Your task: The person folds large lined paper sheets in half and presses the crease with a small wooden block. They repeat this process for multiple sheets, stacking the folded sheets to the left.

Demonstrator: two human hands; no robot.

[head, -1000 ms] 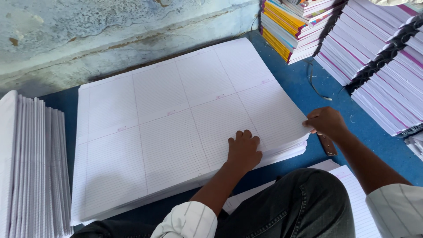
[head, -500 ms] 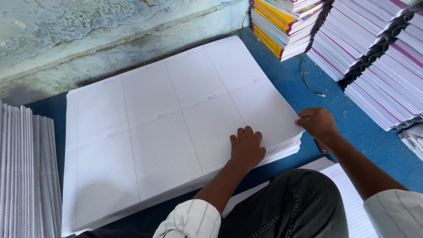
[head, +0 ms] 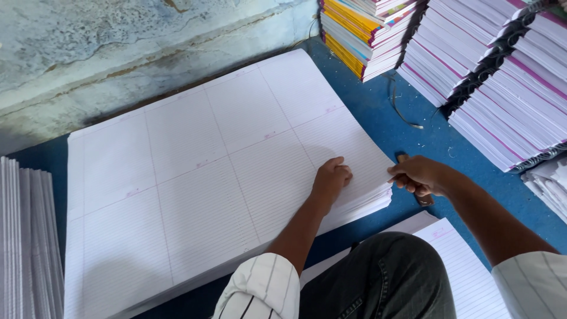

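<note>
Step in hand: counting off sheets. Paper stack (head: 195, 177) on blue floor. Left hand (head: 332, 179) fisted, pressing on top sheet. Right hand (head: 417, 175) pinching corner edges. Next: lift off pinched bundle cleanly.

matt ruled paper sheets (head: 201, 177) stacked on a smooth blue surface (head: 378, 112); behind the sheets a rough, flaking plaster wall (head: 118, 41); beside them, paper notebooks (head: 502, 88).

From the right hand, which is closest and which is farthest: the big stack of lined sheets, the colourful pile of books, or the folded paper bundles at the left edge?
From the right hand:
1. Big stack of lined sheets, touching its near corner.
2. Colourful pile of books, at the top, against the wall.
3. Folded paper bundles, far left edge.
</note>
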